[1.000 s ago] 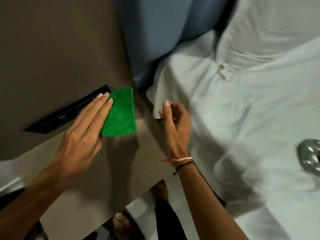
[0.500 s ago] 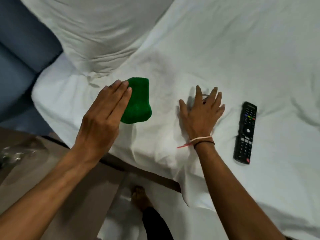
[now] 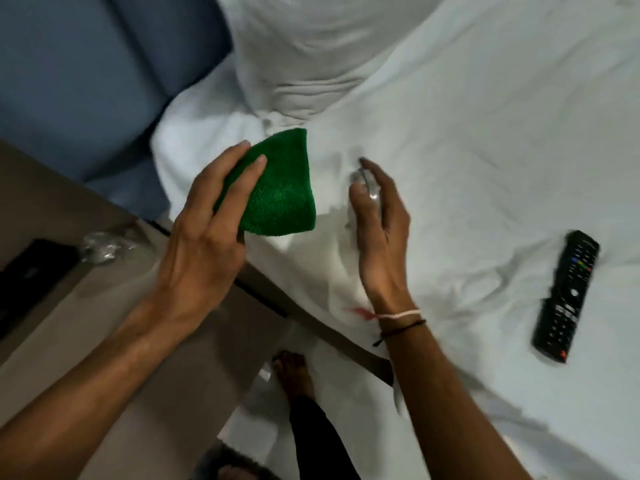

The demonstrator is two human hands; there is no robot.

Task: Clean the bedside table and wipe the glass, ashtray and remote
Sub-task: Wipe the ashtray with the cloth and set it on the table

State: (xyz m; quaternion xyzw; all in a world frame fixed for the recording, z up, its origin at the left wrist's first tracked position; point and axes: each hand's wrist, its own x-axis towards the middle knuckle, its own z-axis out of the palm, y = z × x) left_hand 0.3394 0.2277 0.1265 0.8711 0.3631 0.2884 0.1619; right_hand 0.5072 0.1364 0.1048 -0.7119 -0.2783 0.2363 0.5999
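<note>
My left hand holds a folded green cloth in the air over the bed's edge. Just to its right, my right hand is closed around a small clear glass piece, seemingly the ashtray, lifted off the white sheet; my fingers hide most of it. A black remote lies on the sheet to the far right, apart from both hands. A clear glass, blurred, stands on the brown bedside table at the left.
A flat black item lies on the table beside the glass. A white pillow sits at the head of the bed against a blue padded headboard. My bare foot stands on the floor between table and bed.
My right hand, flat on the sheet half a second ago, has closed on the glass piece and lifted it. My left hand has brought the cloth closer to it.
</note>
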